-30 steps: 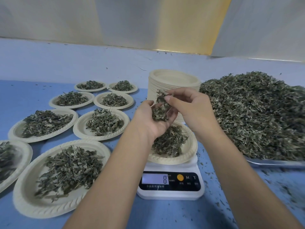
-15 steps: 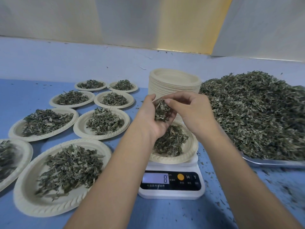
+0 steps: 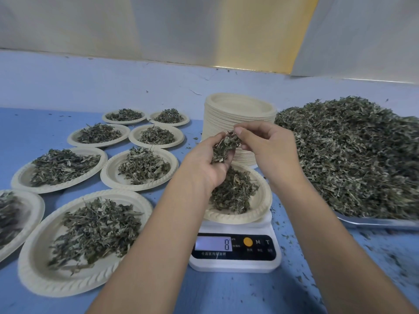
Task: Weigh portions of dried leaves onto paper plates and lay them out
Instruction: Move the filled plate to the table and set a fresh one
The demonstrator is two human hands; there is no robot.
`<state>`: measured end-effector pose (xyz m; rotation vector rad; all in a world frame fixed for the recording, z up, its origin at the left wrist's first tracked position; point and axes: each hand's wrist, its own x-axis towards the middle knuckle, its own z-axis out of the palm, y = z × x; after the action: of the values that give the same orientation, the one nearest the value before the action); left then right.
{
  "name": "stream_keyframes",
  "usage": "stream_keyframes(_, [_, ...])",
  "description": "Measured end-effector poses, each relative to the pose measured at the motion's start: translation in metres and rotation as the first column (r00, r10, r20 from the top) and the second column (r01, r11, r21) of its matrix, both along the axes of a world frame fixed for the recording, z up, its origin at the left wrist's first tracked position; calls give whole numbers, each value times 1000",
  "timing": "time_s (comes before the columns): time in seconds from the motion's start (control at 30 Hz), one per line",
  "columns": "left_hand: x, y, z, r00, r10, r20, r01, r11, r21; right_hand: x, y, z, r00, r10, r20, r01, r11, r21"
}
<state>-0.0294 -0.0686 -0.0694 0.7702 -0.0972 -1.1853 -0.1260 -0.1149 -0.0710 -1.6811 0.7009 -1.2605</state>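
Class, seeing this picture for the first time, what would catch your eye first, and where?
The big heap of dried leaves on the right strikes first. In the middle, the left hand cups a handful of leaves and the right hand pinches at it, above a plate on the scale reading 8. Filled plates lie in rows on the left.

Blue tabletop [image 3: 34, 132] across foreground. Paler lavender band [image 3: 113, 82] along its far side. Behind band: pale grey wall panel [image 3: 68, 23] at left, yellow-gold panel [image 3: 260, 41] right of centre, white panel [image 3: 367, 30] at far right, tilted.
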Motion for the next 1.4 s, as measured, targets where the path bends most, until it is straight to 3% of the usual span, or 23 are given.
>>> stream_keyframes(0.3, [-5, 5, 4, 990, -138, 41, 138, 990, -18, 0, -1, -3, 999, -43, -11, 43, 999, -12])
stream_keyframes(0.43, [-9, 7, 5, 986, -133, 103, 138, 989, -44, 0, -3, -6, 997, -67, -29, 66, 998, -23])
stream_keyframes(0.6, [-8, 7, 4, 991, -124, 53, 126, 990, -56, -1, -5, -8, 991, -119, -65, 115, 991, -67])
stream_keyframes(0.83, [-10, 6, 3, 983, -113, 147, 123, 991, -58, -3, -3, -8, 974, -189, -129, 168, 973, -158])
stream_keyframes(1.27, [5, 5, 0, 992, -90, 91, 94, 995, -37, -3, -3, -4, 993, -112, -26, 113, 993, 18])
stream_keyframes(1.4, [20, 10, 4, 999, -11, -39, 8, 998, -59, -4, -3, -4, 998, -71, -1, 71, 996, 54])
